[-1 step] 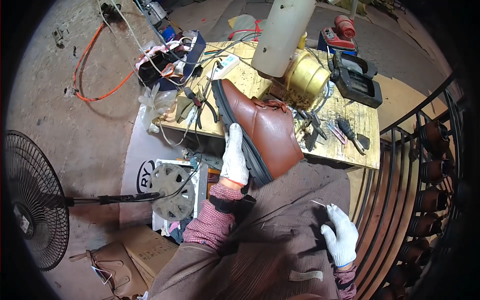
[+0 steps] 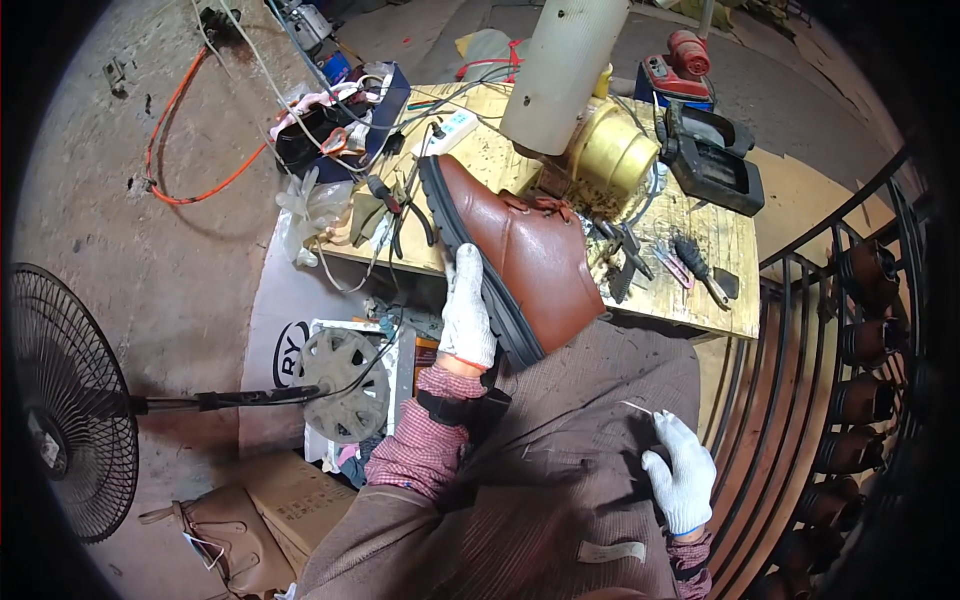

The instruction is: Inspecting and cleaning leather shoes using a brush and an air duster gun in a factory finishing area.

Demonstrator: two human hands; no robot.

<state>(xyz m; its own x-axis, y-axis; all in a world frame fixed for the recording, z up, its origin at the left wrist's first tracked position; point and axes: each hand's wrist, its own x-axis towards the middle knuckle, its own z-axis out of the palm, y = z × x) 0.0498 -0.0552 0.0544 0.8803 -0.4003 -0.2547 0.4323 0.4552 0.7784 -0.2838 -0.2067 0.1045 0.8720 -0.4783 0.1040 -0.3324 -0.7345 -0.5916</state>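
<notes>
A brown leather boot [image 2: 535,255] with a thick black sole lies tilted on its side, toe toward the far left, laces facing the far right. My left hand [image 2: 467,310], in a white knit glove, grips it at the sole; the fingers beneath are hidden. Over the brown cloth [image 2: 560,440] on my lap rests my right hand [image 2: 680,470], gloved too, thumb and fingers apart with nothing held in them. A thin pale strand [image 2: 634,406] lies by its fingertips.
Beyond the boot, a wooden workbench [image 2: 725,310] carries pliers [image 2: 400,235], a black-handled brush [image 2: 690,250], a power strip [image 2: 450,130] and a yellow cylinder [image 2: 615,150]. A large pale tube [image 2: 565,75] hangs over it. A fan [image 2: 75,400] stands left; a rack [image 2: 775,380] of boots stands right.
The boot and my left hand have shifted very slightly left and away from me. My right hand stays where it was.
</notes>
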